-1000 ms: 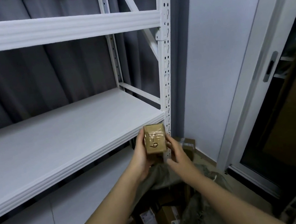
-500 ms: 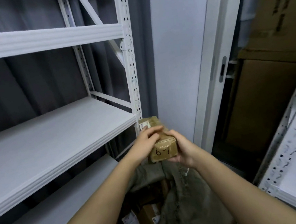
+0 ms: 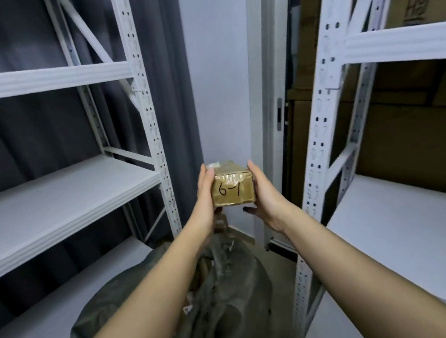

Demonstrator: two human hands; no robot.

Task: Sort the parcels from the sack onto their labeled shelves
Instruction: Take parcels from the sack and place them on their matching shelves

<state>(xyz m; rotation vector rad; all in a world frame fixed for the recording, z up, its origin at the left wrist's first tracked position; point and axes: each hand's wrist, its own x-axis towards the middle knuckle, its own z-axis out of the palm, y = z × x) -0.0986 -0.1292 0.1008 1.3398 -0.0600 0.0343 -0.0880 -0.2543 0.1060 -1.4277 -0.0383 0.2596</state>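
Both hands are holding one parcel [image 3: 232, 188] out in front of the chest, pressed between them. The left hand [image 3: 205, 197] is lying against the parcel's left side, thumb up along its upper left edge and fingers curling under its bottom edge. The right hand [image 3: 263, 194] is clasping the right side, thumb up along the upper right edge, fingers wrapping below and behind; a few fingertips [image 3: 249, 210] are showing just under the parcel's lower right corner. So the grip is narrow, closed to the width of the parcel, which is sitting squarely between the two palms and touching both.

The parcel is a small brown box wrapped in glossy tape, its near face turned to the camera and marked "6-1" in black pen. A bit of white label is peeking over its far top edge.

Directly below the hands the sack [image 3: 221, 299] is slumping on the floor, grey-green and crumpled, its mouth under the wrists. To the left of the grip a shelf [image 3: 47, 203] of the white rack is lying at about parcel height. To the right another shelf [image 3: 414, 215] is sitting slightly lower than the hands. Behind the right rack brown cartons [image 3: 414, 140] are standing
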